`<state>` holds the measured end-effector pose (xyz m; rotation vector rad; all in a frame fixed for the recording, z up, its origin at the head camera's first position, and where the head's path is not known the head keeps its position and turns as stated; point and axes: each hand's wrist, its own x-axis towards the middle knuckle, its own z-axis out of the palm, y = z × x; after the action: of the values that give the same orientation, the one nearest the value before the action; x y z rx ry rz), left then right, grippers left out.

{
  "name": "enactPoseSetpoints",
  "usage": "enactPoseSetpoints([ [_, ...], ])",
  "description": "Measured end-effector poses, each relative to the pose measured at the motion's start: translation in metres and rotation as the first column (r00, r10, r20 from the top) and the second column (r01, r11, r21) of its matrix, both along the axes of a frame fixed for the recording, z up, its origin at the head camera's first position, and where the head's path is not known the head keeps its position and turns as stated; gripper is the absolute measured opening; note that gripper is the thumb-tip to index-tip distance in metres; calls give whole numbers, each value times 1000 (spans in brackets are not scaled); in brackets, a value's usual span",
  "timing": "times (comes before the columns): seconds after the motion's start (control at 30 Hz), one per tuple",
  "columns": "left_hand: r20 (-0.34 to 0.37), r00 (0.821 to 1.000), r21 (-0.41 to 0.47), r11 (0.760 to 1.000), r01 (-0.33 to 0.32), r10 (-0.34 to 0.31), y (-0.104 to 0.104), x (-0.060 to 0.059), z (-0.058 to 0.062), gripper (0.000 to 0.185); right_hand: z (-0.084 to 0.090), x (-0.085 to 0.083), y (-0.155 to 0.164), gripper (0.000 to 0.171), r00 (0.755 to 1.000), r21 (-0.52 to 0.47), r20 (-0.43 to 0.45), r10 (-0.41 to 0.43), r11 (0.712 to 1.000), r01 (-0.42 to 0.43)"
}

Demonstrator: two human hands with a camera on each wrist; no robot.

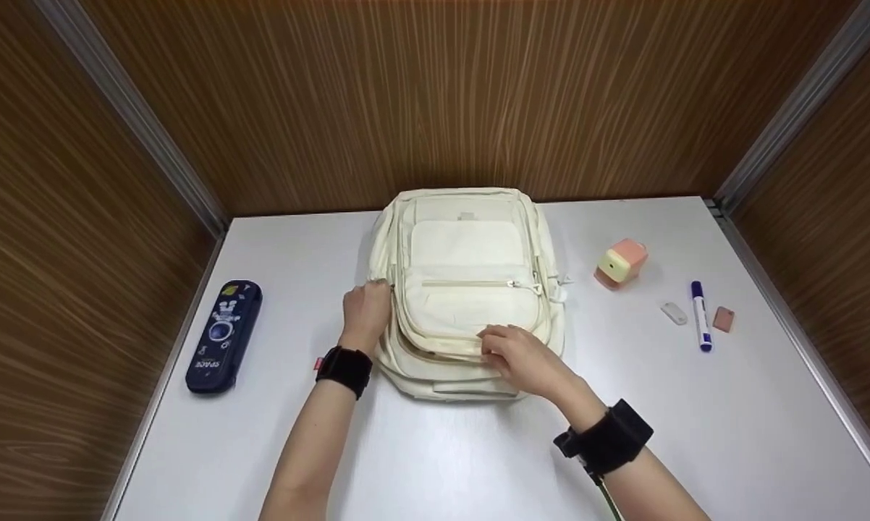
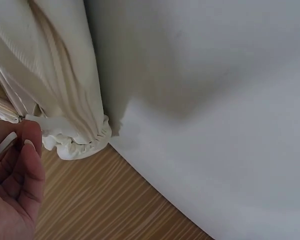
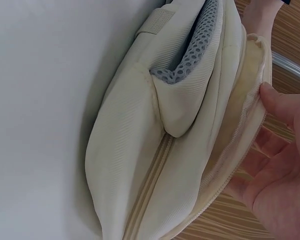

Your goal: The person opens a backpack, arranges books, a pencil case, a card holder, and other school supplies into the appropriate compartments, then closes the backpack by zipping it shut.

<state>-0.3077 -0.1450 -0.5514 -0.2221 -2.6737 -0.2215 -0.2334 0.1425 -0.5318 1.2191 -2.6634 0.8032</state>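
Observation:
A cream backpack (image 1: 467, 289) lies flat on the white table (image 1: 435, 449). My left hand (image 1: 378, 291) is at its left side, and in the left wrist view the left hand (image 2: 19, 139) pinches a small white zipper pull beside the bag's gathered fabric (image 2: 65, 90). My right hand (image 1: 494, 346) is at the bag's near edge. In the right wrist view the right hand (image 3: 257, 142) grips the rim of an unzipped compartment, thumb (image 3: 277, 102) on top and fingers underneath, holding the flap (image 3: 240, 150) away from the backpack body (image 3: 140, 150). The compartment's inside is hidden.
A navy pencil case (image 1: 224, 337) lies at the table's left edge. To the right of the bag are a pink and yellow sharpener (image 1: 621, 264), a white eraser (image 1: 674, 312), a blue marker (image 1: 700, 317) and a pink eraser (image 1: 724, 319). Wooden walls (image 1: 435, 94) enclose the table on three sides.

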Motion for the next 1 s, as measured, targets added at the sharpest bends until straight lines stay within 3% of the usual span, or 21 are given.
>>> enactPoseSetpoints([
  [0.17,82,996,27,999,-27,25,-1,-12,8,22,0,1,0,9,1000,-10,-16,16,1000,-16],
  [0.4,137,989,70,995,-68,58,-2,-23,14,21,1,2,-1,9,1000,-23,-15,23,999,-23],
  [0.57,178,982,68,995,-79,66,-1,-27,13,22,0,1,-1,10,999,-27,-26,27,999,-28],
  [0.8,171,981,71,992,-106,92,1,-31,11,23,0,2,0,8,1000,-18,-13,20,1000,-20],
  [1.0,216,969,84,986,-142,121,8,-28,16,27,0,3,2,3,1000,-1,26,-16,1000,16],
])
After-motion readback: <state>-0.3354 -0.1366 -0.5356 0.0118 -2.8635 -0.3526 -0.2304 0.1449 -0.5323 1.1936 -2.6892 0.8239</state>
